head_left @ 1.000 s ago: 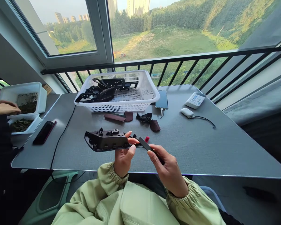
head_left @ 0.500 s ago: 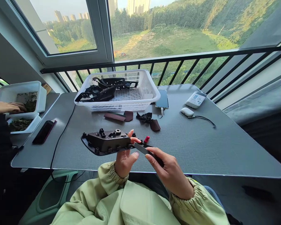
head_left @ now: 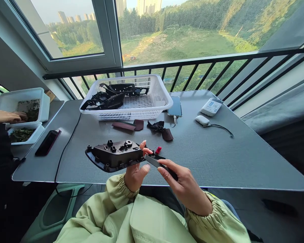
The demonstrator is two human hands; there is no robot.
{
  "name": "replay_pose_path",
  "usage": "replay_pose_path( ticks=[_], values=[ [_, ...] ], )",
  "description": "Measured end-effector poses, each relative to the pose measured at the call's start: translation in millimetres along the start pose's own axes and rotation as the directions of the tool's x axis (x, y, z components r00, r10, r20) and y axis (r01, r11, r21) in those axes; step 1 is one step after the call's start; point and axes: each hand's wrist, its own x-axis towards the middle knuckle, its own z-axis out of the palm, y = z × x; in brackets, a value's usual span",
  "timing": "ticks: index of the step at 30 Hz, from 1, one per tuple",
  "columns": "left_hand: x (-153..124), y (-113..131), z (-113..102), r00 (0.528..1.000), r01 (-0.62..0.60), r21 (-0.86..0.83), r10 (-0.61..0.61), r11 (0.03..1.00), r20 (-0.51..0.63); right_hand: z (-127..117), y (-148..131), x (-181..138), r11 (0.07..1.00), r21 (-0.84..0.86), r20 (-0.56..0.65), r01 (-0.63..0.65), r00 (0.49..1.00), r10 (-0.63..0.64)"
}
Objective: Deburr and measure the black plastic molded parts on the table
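Note:
A black moulded plastic part (head_left: 116, 156), with clips and a round boss on its upper side, is held above the table by my left hand (head_left: 135, 175). My left fingers wrap around its right end and are partly hidden by it. Between the thumb and fingers of my right hand (head_left: 181, 182) is a flat dark bar-shaped tool (head_left: 155, 163). The tool's tip lies against or very near the part's right end; I cannot tell if they touch. A small red piece (head_left: 158, 150) shows at that end.
A white plastic basket (head_left: 131, 115) holds several black parts. Dark scraps (head_left: 126, 126), a phone on a cable (head_left: 175, 107), a white box (head_left: 211, 107), a white device (head_left: 202, 119) and another phone (head_left: 48, 143) lie on the table (head_left: 230, 158). At left, another person's hand (head_left: 8, 116) reaches into a white tub (head_left: 44, 104).
The black part has tilted, its left end dropping slightly and showing more of its upper side. My right hand and the tool have hardly moved.

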Motion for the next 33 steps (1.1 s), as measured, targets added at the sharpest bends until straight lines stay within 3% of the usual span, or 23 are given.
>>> replay_pose_path(
  ticks=[10, 18, 25, 28, 33],
  values=[
    [7.5, 8.5, 8.6, 0.968, 0.055, -0.047, -0.065, 0.997, -0.243, 0.0, 12.8, -0.6, 0.972, 0.223, -0.088, -0.076, 0.991, 0.098],
    [10.3, 9.8, 6.0, 0.95, 0.182, -0.21, -0.227, 0.961, -0.215, 4.2, 15.4, -0.9, 0.967, 0.24, -0.078, -0.084, 0.991, 0.106],
    [13.1, 17.8, 8.5, 0.939, 0.265, -0.334, -0.321, 0.905, -0.125, 4.5, 16.4, -1.4, 0.976, 0.206, -0.085, -0.075, 0.992, 0.094],
    [13.3, 17.4, 8.4, 0.94, 0.291, -0.33, -0.333, 0.898, -0.077, 1.5, 15.2, -2.2, 0.982, 0.178, -0.079, -0.06, 0.994, 0.075],
    [13.6, 15.4, 8.2, 0.937, 0.268, -0.246, -0.312, 0.931, -0.16, -5.9, 14.3, -4.1, 0.995, 0.087, -0.104, -0.045, 0.993, 0.054]
  ],
)
